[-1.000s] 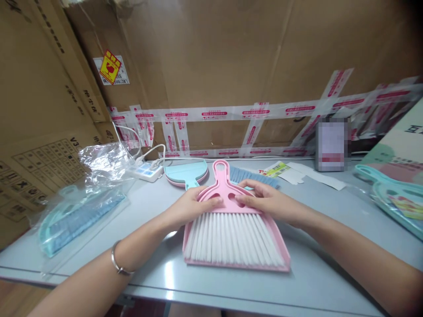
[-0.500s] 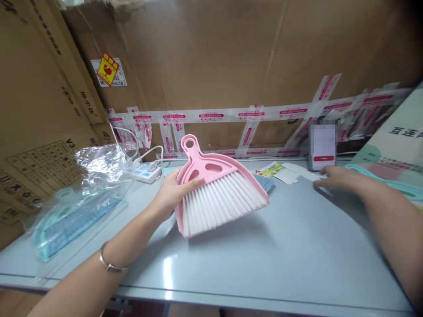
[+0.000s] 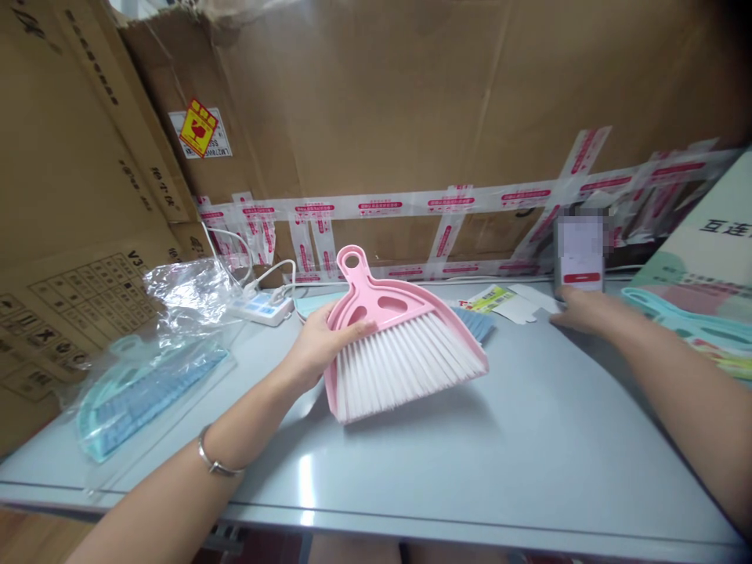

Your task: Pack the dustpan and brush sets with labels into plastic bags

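My left hand [image 3: 320,345] grips the left side of a pink dustpan [image 3: 399,288], its thumb across the front. A matching pink brush with white bristles [image 3: 411,368] sits nested in the pan, bristles facing me. The set is tilted, handle loop up, raised over the table. My right hand [image 3: 584,309] is at the right end of a white card tag [image 3: 520,305], thumb and forefinger apart. Whether it touches the card is unclear. Just behind that hand stands a phone [image 3: 581,252].
A turquoise dustpan set in clear plastic [image 3: 153,392] lies left on the grey table [image 3: 423,470]. Another turquoise piece [image 3: 693,321] lies right. Blue bristles [image 3: 479,323] show behind the pink pan. A power strip [image 3: 267,307] and cardboard boxes [image 3: 364,102] stand behind.
My right hand has shifted slightly left, closer in on the white card and in front of the phone's lower edge. The view has swung a little left; my left hand keeps its hold.
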`<state>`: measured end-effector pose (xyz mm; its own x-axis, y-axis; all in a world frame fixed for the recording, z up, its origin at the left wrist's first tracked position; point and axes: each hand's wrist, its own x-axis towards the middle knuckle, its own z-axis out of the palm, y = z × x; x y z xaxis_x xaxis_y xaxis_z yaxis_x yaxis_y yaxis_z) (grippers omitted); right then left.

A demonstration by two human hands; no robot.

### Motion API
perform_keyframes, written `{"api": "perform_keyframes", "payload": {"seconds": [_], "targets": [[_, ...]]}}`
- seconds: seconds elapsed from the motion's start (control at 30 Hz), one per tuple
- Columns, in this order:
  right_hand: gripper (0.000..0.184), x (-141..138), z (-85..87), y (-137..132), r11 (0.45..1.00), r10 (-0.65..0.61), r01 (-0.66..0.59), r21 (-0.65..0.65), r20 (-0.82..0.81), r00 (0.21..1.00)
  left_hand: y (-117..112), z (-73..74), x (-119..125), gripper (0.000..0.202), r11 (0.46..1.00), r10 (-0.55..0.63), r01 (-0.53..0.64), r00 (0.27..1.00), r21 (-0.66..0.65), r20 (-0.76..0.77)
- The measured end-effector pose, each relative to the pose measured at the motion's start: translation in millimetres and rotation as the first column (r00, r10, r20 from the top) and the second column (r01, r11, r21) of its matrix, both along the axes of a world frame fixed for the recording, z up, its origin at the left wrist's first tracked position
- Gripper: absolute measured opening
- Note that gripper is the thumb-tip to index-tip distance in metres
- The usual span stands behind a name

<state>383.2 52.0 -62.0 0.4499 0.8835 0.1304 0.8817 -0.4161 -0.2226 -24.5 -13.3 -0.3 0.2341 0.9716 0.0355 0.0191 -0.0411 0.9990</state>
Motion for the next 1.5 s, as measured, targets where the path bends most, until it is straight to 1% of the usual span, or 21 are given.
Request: {"api": "perform_keyframes", "payload": {"seconds": [0.13,0.33,0.43,0.57,0.63,0.73,0.77,0.8,0.83,0.87,0.9,0.93,0.97,1.0,1.07,1.13,1.17,1.27,1.33,1.43,1.5], "targets": [[0.026,-7.0,3.6,-2.7,0.995,-0.004,0.009,-0.100,0.048,0.999,-0.7,0.9,0.3,0.039,1.000,0.011,-0.011,1.000,0.002,0.001],[0.040,-13.5,17.6,-11.8,0.995,-0.068,0.069,-0.069,0.016,0.998,0.7,-2.1,-1.4,0.038,1.000,0.012,-0.012,1.000,0.018,0.003],[0.042,-15.0,22.5,-13.5,0.990,-0.142,0.143,0.013,-0.065,0.988,2.6,-4.8,-2.8,0.038,1.000,-0.002,0.002,1.000,0.027,0.006],[0.032,-17.7,30.3,-15.9,0.952,-0.192,0.246,0.183,-0.268,0.944,3.9,-5.4,-3.3,0.040,1.000,-0.002,0.002,1.000,0.027,-0.002],[0.024,-23.1,36.2,-18.0,0.917,-0.150,0.279,0.284,-0.403,0.903,4.1,-5.5,-3.1,0.041,0.999,0.000,0.000,1.000,0.032,-0.007],[0.012,-44.1,49.0,-23.0,0.884,0.028,0.260,0.389,-0.599,0.800,4.1,-6.7,-2.4,0.041,0.999,0.009,-0.009,1.000,0.039,-0.003],[0.011,-55.3,54.5,-25.7,0.881,0.113,0.235,0.410,-0.665,0.738,4.0,-7.2,-1.9,0.041,0.999,0.013,-0.013,1.000,0.042,0.003],[0.010,-68.5,60.3,-29.3,0.875,0.208,0.219,0.432,-0.743,0.636,3.8,-7.6,-1.4,0.042,0.999,0.018,-0.019,1.000,0.043,0.008],[0.010,-83.4,66.3,-34.1,0.865,0.302,0.213,0.454,-0.812,0.500,3.6,-7.8,-0.9,0.042,0.999,0.031,-0.031,0.999,0.044,0.015],[0.010,-99.6,72.0,-40.1,0.847,0.407,0.242,0.473,-0.871,0.276,3.4,-7.9,-0.2,0.043,0.998,0.048,-0.049,0.999,0.043,0.022],[0.010,-116.5,77.0,-47.4,0.830,0.480,0.292,0.475,-0.875,0.057,3.2,-7.9,0.4,0.044,0.996,0.074,-0.076,0.997,0.041,0.028],[0.011,-133.5,80.8,-55.9,0.821,0.522,0.323,0.470,-0.848,-0.093,3.0,-7.9,1.1,0.044,0.994,0.105,-0.106,0.994,0.037,0.032],[0.011,-150.3,83.0,-65.4,0.823,0.537,0.324,0.466,-0.825,-0.177,2.8,-7.9,1.8,0.043,0.990,0.138,-0.139,0.990,0.037,0.039],[0.010,-166.2,83.3,-75.4,0.837,0.530,0.292,0.464,-0.818,-0.221,2.7,-8.1,2.5,0.042,0.985,0.164,-0.167,0.985,0.039,0.052],[0.018,-194.3,77.7,-94.7,0.870,0.491,0.113,0.480,-0.820,-0.295,2.3,-9.3,4.3,0.039,0.978,0.197,-0.202,0.976,0.047,0.096],[0.030,-216.0,66.2,-109.9,0.898,0.403,-0.047,0.438,-0.860,-0.314,1.4,-11.7,6.8,0.038,0.976,0.205,-0.215,0.967,0.048,0.152],[0.032,-224.2,59.5,-115.0,0.911,0.366,-0.076,0.406,-0.879,-0.306,0.8,-13.3,8.2,0.039,0.975,0.208,-0.219,0.962,0.042,0.177],[0.033,-238.4,42.0,-119.8,0.931,0.337,-0.049,0.361,-0.905,-0.261,-1.1,-17.8,12.4,0.040,0.975,0.205,-0.219,0.948,0.032,0.241],[0.037,-240.8,35.0,-116.7,0.932,0.333,-0.065,0.356,-0.914,-0.234,-1.9,-19.3,13.9,0.040,0.980,0.182,-0.198,0.947,0.034,0.266],[0.041,-239.5,30.9,-109.7,0.937,0.302,-0.117,0.330,-0.931,-0.202,-2.6,-18.5,13.5,0.040,0.992,0.122,-0.129,0.962,0.014,0.245],[0.043,-238.3,30.2,-106.2,0.944,0.288,-0.111,0.312,-0.939,-0.186,-3.4,-16.9,12.9,0.042,0.997,0.078,-0.082,0.973,0.011,0.216]]}}
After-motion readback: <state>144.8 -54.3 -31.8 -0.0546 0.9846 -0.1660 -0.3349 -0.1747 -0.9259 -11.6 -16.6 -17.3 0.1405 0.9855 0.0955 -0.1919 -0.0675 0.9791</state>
